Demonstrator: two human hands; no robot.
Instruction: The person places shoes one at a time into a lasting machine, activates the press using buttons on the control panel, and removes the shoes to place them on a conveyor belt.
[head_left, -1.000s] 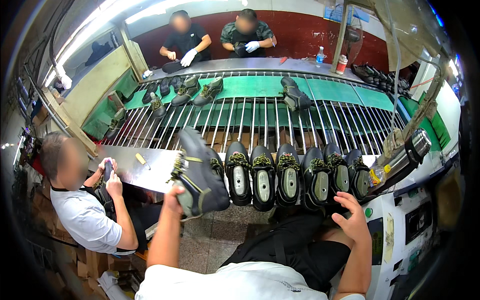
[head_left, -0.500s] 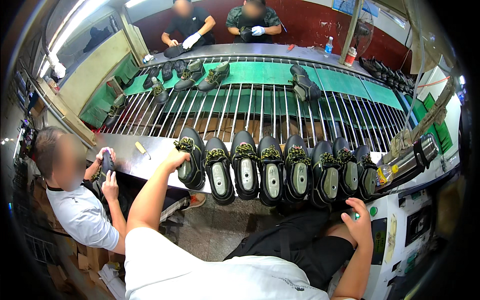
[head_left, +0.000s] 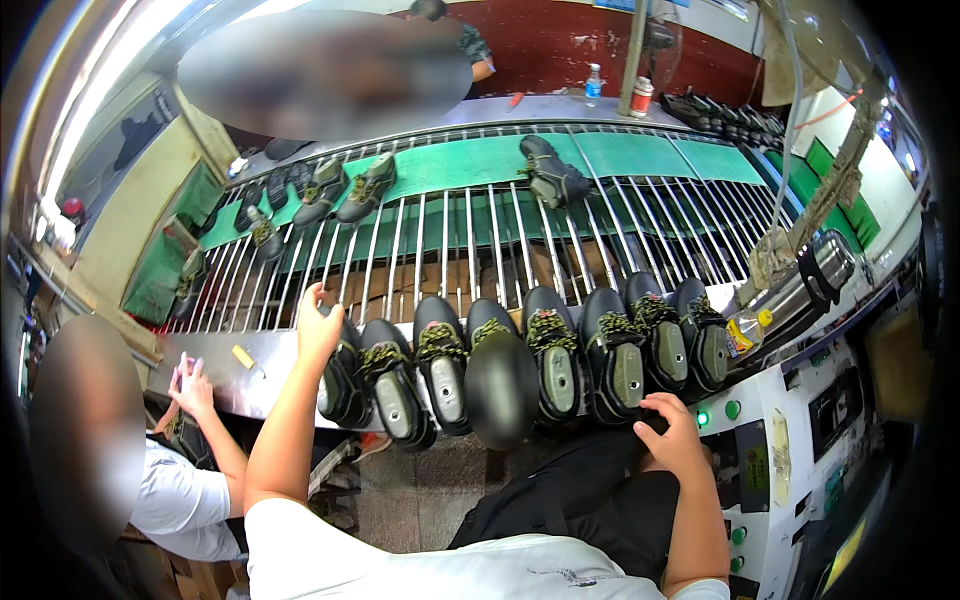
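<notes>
Black shoes point(head_left: 603, 345) with yellow-flecked laces point(head_left: 551, 333) and grey insoles point(head_left: 560, 378) line the metal desk point(head_left: 235, 383), before metal bars point(head_left: 470, 240) and a red wall point(head_left: 560, 50). Left fingers point(head_left: 312, 300) overlap the leftmost shoe point(head_left: 345, 382), grip unclear; right fingers point(head_left: 668, 401) bend loosely, released.

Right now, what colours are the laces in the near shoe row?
Laces: black and yellow, clearest in the head view.

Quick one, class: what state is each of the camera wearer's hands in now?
Left hand: loosely open by a black shoe; contact unclear.
Right hand: open, loosely curled, nothing visibly held.
</notes>
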